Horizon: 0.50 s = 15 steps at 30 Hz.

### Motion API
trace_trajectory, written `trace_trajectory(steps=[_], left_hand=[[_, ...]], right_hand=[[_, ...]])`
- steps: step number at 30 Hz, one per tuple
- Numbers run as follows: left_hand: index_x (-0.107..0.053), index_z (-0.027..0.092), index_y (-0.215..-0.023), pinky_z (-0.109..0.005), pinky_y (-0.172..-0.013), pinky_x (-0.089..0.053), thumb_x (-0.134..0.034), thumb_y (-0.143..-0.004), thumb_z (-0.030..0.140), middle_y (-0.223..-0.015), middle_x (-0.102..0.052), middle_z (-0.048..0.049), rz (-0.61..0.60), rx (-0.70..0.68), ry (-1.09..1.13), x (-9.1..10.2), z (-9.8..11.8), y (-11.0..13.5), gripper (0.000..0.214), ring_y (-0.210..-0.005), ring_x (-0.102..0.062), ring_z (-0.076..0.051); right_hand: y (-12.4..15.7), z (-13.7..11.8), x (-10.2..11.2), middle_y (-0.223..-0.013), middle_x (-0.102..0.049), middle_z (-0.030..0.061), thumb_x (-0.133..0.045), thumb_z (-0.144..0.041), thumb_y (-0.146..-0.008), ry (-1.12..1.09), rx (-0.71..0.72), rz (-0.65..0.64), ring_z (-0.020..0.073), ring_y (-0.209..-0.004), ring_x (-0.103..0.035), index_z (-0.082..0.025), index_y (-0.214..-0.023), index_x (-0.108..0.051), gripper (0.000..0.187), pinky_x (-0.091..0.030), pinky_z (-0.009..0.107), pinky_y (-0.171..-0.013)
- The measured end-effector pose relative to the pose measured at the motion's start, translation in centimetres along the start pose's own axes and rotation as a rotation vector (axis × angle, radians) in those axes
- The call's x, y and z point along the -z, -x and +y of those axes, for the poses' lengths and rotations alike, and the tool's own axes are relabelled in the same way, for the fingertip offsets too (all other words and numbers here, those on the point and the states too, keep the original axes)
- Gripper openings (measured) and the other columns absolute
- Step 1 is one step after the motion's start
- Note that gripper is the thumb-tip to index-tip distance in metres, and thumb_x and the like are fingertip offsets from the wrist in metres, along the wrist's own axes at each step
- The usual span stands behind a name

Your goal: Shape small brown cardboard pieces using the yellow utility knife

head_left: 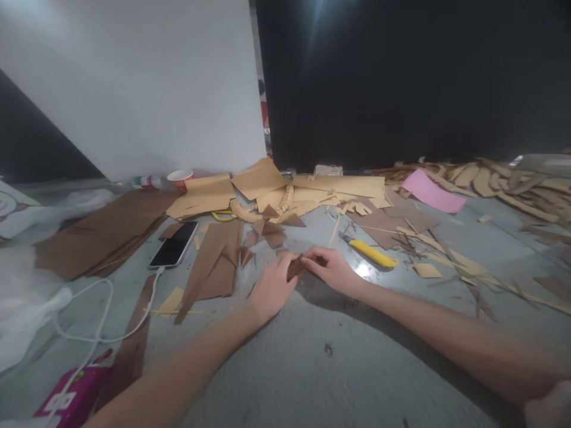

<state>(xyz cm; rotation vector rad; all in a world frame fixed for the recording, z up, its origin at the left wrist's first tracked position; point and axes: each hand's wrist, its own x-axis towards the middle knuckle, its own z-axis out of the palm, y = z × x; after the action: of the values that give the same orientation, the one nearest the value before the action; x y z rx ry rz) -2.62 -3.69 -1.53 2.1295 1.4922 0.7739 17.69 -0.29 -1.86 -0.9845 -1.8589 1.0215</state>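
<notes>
Near the middle of the grey table [312,362], my left hand [274,285] and my right hand [332,270] meet with fingers closed on one small dark brown piece [294,267]. It looks like folded or ridged sheet material, mostly covered by my fingers. Just beyond my hands lie several brown triangular scraps [273,233]. A yellow utility knife [372,252] rests to the right of my right hand. Brown cut sheets [218,273] are spread to the left of my left hand.
A phone [175,245] with a white cable [156,291] lies at left, near a purple box [71,395]. Stacked brown sheets [107,226], tan sheets [205,196] and a paper cup [181,178] stand behind. A pink sheet [432,190] and strip offcuts [504,184] lie at right.
</notes>
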Motion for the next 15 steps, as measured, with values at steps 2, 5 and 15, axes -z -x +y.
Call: trace_trajectory(steps=[2,5,15], left_hand=[[-0.065,0.024,-0.121,-0.033,-0.099,-0.054,-0.063,-0.104,0.027,-0.119,-0.07,-0.0058,0.033,-0.055,0.0,0.17,0.13,-0.07,0.018,-0.113,-0.07,-0.022],[-0.068,0.023,-0.122,-0.033,-0.104,-0.052,-0.054,-0.109,0.034,-0.122,-0.071,-0.007,0.086,-0.124,0.046,0.32,0.01,-0.23,0.022,-0.116,-0.069,-0.021],[-0.062,0.026,-0.14,-0.036,-0.106,-0.053,-0.047,-0.112,0.038,-0.135,-0.073,-0.0063,0.168,-0.104,0.159,0.29,-0.62,-0.4,0.034,-0.122,-0.07,-0.022]], right_hand=[[0.02,0.01,0.2,-0.077,-0.069,0.0017,-0.058,-0.047,-0.103,-0.024,0.013,0.073,0.0156,-0.07,-0.058,-0.02,-0.089,-0.071,0.034,-0.046,0.027,-0.065],[0.12,0.08,0.47,-0.071,-0.061,-0.0001,-0.055,-0.047,-0.105,-0.023,0.012,0.161,0.0156,-0.067,-0.054,-0.02,-0.086,-0.069,0.036,-0.043,0.027,-0.063],[0.02,0.13,0.39,-0.094,-0.075,0.0053,-0.057,-0.04,-0.103,-0.02,0.057,0.116,0.0199,-0.088,-0.067,-0.021,-0.098,-0.072,0.024,-0.051,0.031,-0.08]])
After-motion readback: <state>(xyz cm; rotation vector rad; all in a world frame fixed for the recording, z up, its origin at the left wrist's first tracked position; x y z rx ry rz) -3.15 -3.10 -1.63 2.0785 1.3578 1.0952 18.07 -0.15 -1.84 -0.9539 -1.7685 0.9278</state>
